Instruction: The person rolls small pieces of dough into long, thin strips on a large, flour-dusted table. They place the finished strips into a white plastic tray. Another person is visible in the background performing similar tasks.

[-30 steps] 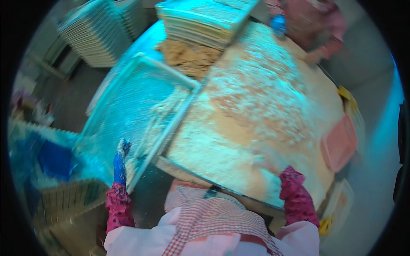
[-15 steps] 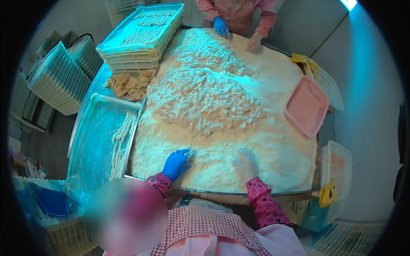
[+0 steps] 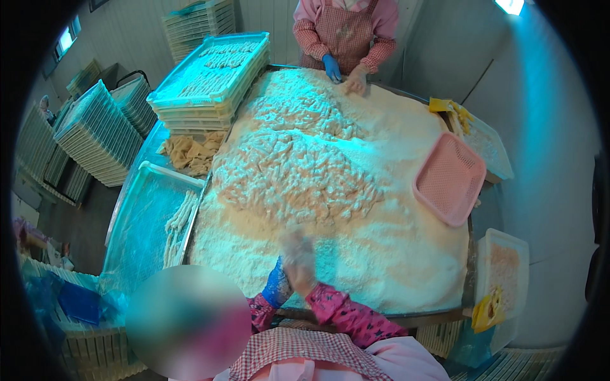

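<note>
My left hand (image 3: 277, 289), in a blue glove, and my right hand (image 3: 297, 257), coated in white crumbs, are pressed together just above the near edge of the big crumb-covered table (image 3: 406, 279). Both are motion-blurred, so whether anything lies between them cannot be told. A heap of breaded strips (image 3: 298, 174) lies in the middle of the table, beyond my hands. To my left stands a pale tray (image 3: 143, 235) with a row of coated strips (image 3: 178, 222) along its right side.
A co-worker (image 3: 346, 32) across the table has both hands in the crumbs. A pink basket (image 3: 449, 178) lies at the right edge. Stacked trays (image 3: 210, 82) stand at the far left, tan uncoated pieces (image 3: 194, 152) beside them. A white tub (image 3: 505, 267) stands at the right.
My hands have lifted off the crumb surface, where they lay apart, and come together in front of me. The view has tilted up from the left tray to the whole table.
</note>
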`<control>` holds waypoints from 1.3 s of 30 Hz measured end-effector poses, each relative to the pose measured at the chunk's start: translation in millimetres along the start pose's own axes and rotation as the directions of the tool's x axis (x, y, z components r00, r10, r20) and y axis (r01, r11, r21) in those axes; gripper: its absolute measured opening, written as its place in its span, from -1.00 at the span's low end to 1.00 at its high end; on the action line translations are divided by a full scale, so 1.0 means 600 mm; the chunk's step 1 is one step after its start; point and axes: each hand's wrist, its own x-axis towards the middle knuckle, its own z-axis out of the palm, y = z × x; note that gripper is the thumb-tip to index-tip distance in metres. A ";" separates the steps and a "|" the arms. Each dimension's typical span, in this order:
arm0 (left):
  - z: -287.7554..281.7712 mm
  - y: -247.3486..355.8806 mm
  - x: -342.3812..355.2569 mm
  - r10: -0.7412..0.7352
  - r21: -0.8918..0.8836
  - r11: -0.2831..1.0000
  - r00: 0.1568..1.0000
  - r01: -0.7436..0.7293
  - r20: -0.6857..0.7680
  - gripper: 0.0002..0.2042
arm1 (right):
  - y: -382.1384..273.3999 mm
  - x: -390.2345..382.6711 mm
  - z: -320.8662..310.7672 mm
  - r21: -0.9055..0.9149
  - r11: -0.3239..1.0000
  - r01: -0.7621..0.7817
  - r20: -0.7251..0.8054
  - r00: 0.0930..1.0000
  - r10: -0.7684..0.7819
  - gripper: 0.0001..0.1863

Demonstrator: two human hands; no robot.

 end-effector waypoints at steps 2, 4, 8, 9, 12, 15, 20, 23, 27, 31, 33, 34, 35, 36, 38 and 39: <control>-0.021 -0.008 0.012 -0.022 -0.199 0.980 0.999 0.027 0.030 -0.56 | -0.006 0.018 0.001 0.283 0.958 -0.051 0.024 0.999 0.046 -0.39; -0.047 0.002 0.015 -0.129 -0.614 0.777 0.990 0.140 0.063 -0.57 | -0.020 0.045 0.011 0.553 0.827 -0.104 0.070 0.995 0.078 -0.35; -0.090 0.112 -0.007 -0.256 -0.835 0.550 0.953 0.005 -0.163 -0.54 | 0.138 0.125 -0.056 -0.304 0.882 -0.360 -0.277 0.919 0.280 -0.39; -0.123 0.130 -0.008 -0.184 -0.816 0.573 0.958 -0.075 -0.218 -0.54 | 0.158 0.141 -0.096 -0.512 0.753 -0.414 -0.308 0.906 0.289 -0.47; -0.256 0.205 -0.018 -0.112 -0.677 0.627 0.815 -0.387 -0.569 -0.45 | 0.303 0.123 -0.130 -0.602 0.741 -0.297 -0.151 0.954 0.260 -0.61; -0.389 0.311 -0.077 0.035 -0.214 0.882 0.511 -0.420 -0.859 -0.33 | 0.251 0.163 -0.127 -0.562 0.756 -0.335 -0.128 0.938 0.321 -0.70; -0.585 0.242 -0.158 -0.185 -0.146 0.983 0.563 0.114 -0.805 -0.52 | 0.323 0.167 -0.114 -0.244 0.797 -0.553 -0.090 0.831 0.549 -0.73; -0.612 0.239 -0.149 -0.185 -0.054 0.977 0.686 0.208 -0.704 -0.47 | 0.340 0.156 -0.137 0.078 0.811 -0.580 -0.114 0.803 0.585 -0.81; -0.598 0.221 -0.138 0.010 0.081 0.994 0.657 0.078 -0.754 -0.45 | 0.231 0.162 -0.142 0.478 0.765 -0.431 -0.110 0.835 0.540 -0.89; -0.493 0.217 -0.080 0.141 0.127 0.988 0.805 -0.083 -0.576 -0.50 | 0.061 0.061 -0.076 0.064 0.986 -0.152 0.398 0.910 0.114 -0.63; -0.420 0.193 -0.057 0.250 0.325 0.934 0.922 -0.149 -0.295 -0.54 | 0.031 0.020 -0.095 0.098 0.810 -0.579 0.601 0.683 0.415 -0.56; -0.334 0.207 -0.047 0.264 0.531 0.832 0.956 -0.158 -0.128 -0.54 | 0.046 -0.015 -0.105 0.064 0.714 -0.698 0.435 0.663 0.609 -0.54; -0.310 0.176 -0.045 0.240 0.760 0.599 0.962 -0.252 0.130 -0.51 | 0.074 -0.061 -0.103 0.078 0.615 -0.785 0.255 0.612 0.749 -0.53; -0.265 0.153 -0.037 0.139 0.842 0.446 0.952 -0.305 0.272 -0.46 | 0.084 -0.089 -0.102 0.117 0.517 -0.848 0.073 0.526 0.847 -0.51; -0.161 0.148 -0.005 0.127 0.800 0.410 0.897 -0.437 0.424 -0.37 | 0.040 -0.112 -0.042 0.090 0.682 -0.726 0.027 0.686 0.727 -0.50; -0.137 0.119 0.011 0.177 0.796 0.384 0.884 -0.467 0.433 -0.34 | 0.023 -0.107 -0.011 0.068 0.754 -0.653 0.007 0.756 0.654 -0.50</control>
